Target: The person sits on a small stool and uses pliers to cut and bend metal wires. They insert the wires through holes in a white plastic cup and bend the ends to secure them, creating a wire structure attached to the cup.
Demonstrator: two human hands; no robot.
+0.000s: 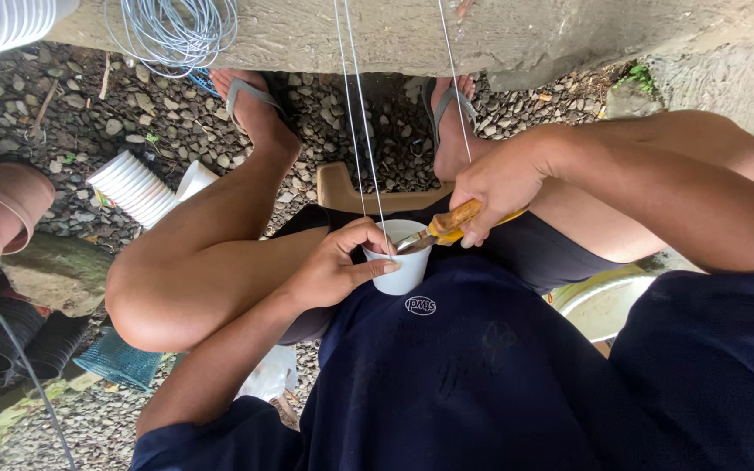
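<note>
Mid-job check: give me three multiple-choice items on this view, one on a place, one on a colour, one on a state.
1. Where does the stack of white cups lie?
A) on the gravel
B) on the lap
C) on the concrete ledge

2. What colour is the knife handle?
A) blue
B) yellow-brown
C) black

3. How does the left hand stand to the white cup?
A) apart from it
B) gripping it
C) flat above it

Answers: 1 A, it rests among the stones; 2 B, seen in the right hand; 3 B, fingers wrap the cup's side.

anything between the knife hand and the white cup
Nothing visible. The right hand holds a wooden-handled knife whose blade already reaches the white cup, gripped by the left hand. Thin strings hang just beside it.
</note>
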